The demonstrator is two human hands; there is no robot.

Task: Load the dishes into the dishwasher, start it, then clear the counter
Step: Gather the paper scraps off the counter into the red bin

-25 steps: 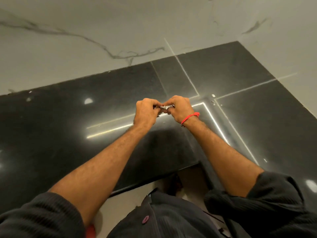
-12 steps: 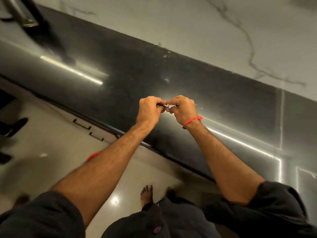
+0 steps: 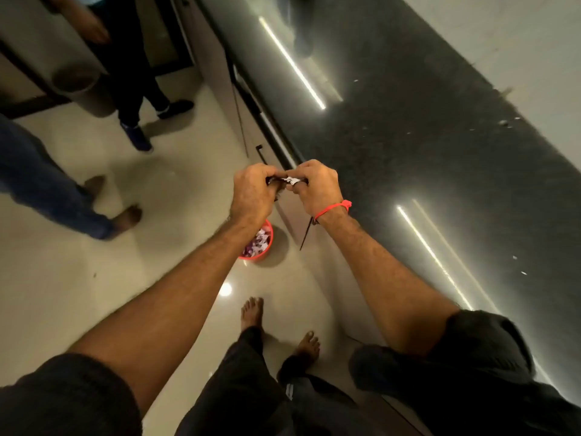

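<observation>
Over floor now — hands (image 3: 284,190) still pinch wrapper (image 3: 290,180).

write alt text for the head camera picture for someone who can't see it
Both hands, left hand and right hand, pinch a small crumpled wrapper above a red bin on the floor, beside a dark counter.

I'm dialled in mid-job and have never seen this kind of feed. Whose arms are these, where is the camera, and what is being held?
There is no machine here: a person wears one wide-angle camera on the head, looking down their own arms. The left hand and right hand, the one with a red wrist thread, pinch a small crumpled scrap together; what it is cannot be told. To the right runs a dark counter carrying a few pale crumbs. On the floor below the hands stands a red tub of scraps. Other people's legs stand at the left.
</observation>
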